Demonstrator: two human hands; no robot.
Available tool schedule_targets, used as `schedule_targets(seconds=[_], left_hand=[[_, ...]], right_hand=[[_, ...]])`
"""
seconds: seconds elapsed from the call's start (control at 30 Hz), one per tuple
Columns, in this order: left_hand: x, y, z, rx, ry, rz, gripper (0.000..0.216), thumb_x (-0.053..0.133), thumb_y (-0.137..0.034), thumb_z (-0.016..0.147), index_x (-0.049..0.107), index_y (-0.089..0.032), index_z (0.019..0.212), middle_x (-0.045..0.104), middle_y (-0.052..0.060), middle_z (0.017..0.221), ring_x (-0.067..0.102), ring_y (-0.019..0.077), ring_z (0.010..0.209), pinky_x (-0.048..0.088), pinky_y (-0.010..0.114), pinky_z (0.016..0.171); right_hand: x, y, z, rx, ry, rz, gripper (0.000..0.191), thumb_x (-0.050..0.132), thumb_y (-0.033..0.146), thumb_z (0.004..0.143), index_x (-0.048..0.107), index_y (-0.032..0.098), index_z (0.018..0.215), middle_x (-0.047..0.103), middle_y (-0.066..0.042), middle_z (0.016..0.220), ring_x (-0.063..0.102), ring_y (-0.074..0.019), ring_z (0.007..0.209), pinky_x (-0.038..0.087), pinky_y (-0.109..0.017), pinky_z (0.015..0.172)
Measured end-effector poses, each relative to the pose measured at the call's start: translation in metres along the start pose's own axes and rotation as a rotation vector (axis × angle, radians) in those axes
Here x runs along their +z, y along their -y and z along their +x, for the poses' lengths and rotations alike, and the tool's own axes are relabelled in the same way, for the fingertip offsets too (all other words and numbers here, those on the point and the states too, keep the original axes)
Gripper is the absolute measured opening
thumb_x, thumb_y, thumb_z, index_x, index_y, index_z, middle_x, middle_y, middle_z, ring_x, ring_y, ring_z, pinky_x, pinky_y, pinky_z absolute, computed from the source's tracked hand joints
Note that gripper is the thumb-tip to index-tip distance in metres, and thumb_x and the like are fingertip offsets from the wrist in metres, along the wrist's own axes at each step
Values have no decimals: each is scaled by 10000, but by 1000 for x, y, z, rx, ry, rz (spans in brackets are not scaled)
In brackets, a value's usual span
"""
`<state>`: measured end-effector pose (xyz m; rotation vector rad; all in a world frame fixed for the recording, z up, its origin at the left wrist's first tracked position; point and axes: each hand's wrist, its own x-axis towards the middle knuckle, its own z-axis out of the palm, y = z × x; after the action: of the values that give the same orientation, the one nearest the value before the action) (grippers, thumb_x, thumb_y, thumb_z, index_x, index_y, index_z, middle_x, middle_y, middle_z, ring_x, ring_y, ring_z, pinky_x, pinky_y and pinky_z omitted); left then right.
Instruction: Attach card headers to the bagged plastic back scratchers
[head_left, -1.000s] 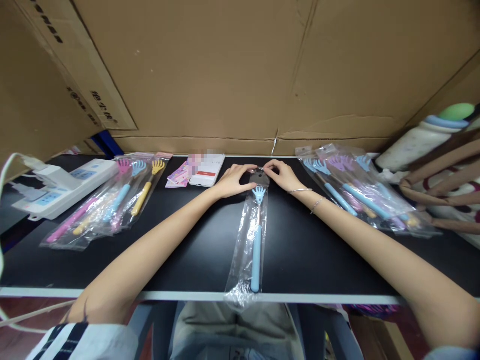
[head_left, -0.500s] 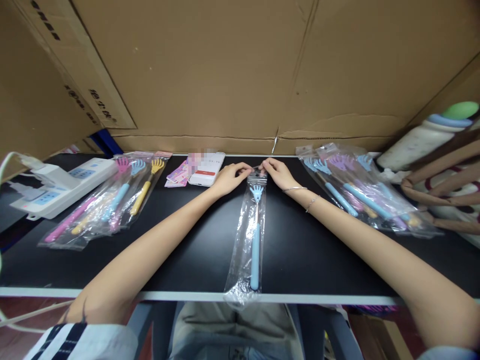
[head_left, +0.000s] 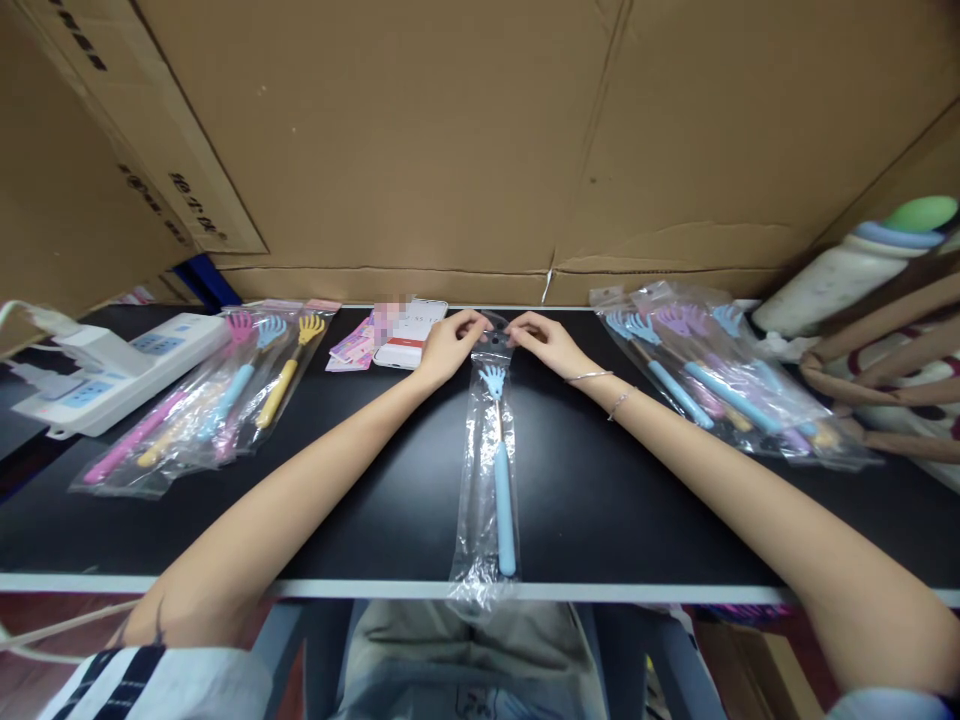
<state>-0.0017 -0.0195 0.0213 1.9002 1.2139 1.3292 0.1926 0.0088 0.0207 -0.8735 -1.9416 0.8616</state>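
Observation:
A blue back scratcher point(head_left: 501, 480) with a hand-shaped head lies lengthwise in a clear plastic bag point(head_left: 480, 540) on the black table point(head_left: 360, 520); the bag's near end hangs over the table's front edge. My left hand point(head_left: 446, 346) pinches the left corner of the bag's far end. My right hand point(head_left: 544, 341) pinches the right corner of the same end, and the fingertips of both hands nearly meet over the bag's top flap.
A pile of bagged scratchers point(head_left: 202, 405) in pink, blue and yellow lies at the left, beside a white power strip point(head_left: 105, 372). Another bagged pile point(head_left: 712, 385) lies at the right. A phone point(head_left: 409, 333) and pink cards point(head_left: 351, 348) sit behind. Cardboard walls point(head_left: 450, 150) enclose the table; bottle point(head_left: 840, 280) and bag straps point(head_left: 885, 350) far right.
Both hands have shifted slightly left with the bag's top end, so the bag now lies a little more to the left and straighter. The piles have not moved.

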Motion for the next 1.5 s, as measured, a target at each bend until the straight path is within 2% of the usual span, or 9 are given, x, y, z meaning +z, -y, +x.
schedule_targets(seconds=[0.17,0.33,0.57,0.9,1.07,1.3,1.4,1.5], left_hand=[[0,1,0,12,11,-29,225,512,-362,871,621,-170,827,687,10,799,643,133,763,475,234,758],[1,0,-1,2,24,86,222,505,-369,868,624,-186,830,686,-2,770,638,137,773,461,242,766],[3,-4,-3,16,88,188,205,531,-373,842,636,-199,866,704,11,855,623,139,769,467,250,747],[4,5,0,39,88,122,190,536,-344,835,621,-182,887,690,22,858,615,131,790,469,234,748],[2,1,-1,15,79,202,219,527,-376,843,631,-195,910,690,11,839,582,122,704,439,236,689],[-5,-16,-2,14,-28,307,258,474,-425,880,635,-225,907,699,-2,834,603,133,727,428,242,702],[-20,-24,5,53,-109,366,268,446,-404,892,640,-219,909,701,5,824,619,138,754,425,239,704],[-46,-27,16,54,-207,466,263,443,-369,882,646,-220,958,709,17,919,629,155,852,431,243,759]], right_hand=[[2,4,-1,-5,45,-38,409,703,539,676,612,182,854,665,-52,859,605,-167,784,472,-299,707],[2,5,-1,-10,5,41,421,615,597,746,610,177,769,641,-34,746,595,-150,727,469,-300,719],[4,-2,1,125,-91,118,479,619,644,718,628,170,785,619,-18,656,544,-115,612,434,-248,590],[6,2,1,175,-128,129,343,635,509,763,628,166,763,614,-13,645,539,-105,600,405,-227,557],[6,4,-1,176,-140,161,321,639,481,767,619,161,793,639,-10,705,445,-53,449,356,-221,459],[5,2,-2,192,-113,191,367,651,518,762,605,159,819,664,-22,703,543,-67,473,381,-204,456],[4,2,-2,195,-111,199,363,663,511,753,600,157,802,662,-19,696,538,-64,465,388,-206,464],[4,2,-2,195,-109,202,356,667,503,748,600,157,795,661,-16,696,539,-61,472,396,-206,477]])
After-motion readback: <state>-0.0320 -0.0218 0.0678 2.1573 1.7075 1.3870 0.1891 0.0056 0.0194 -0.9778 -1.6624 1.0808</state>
